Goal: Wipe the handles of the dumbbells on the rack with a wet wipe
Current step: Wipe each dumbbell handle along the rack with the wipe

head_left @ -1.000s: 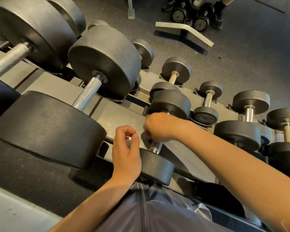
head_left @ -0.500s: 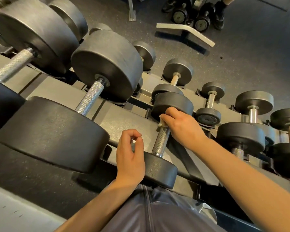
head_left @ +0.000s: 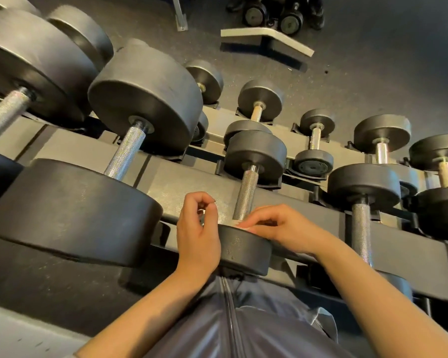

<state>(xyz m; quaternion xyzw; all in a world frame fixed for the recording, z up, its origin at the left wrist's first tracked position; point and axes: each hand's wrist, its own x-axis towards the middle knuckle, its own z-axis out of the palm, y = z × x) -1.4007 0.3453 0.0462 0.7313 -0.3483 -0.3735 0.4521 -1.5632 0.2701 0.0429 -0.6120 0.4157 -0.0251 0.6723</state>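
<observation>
A: Hands? Right hand (head_left: 282, 228) pinches the wet wipe (head_left: 239, 224) at the knurled handle's (head_left: 246, 195) near end.
B: Left hand (head_left: 197, 228), beside that handle, curls loosely, seemingly empty.

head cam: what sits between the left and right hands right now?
In the head view, the near black rubber dumbbell head and the base of its knurled steel handle lie between the left hand and right hand.
</observation>
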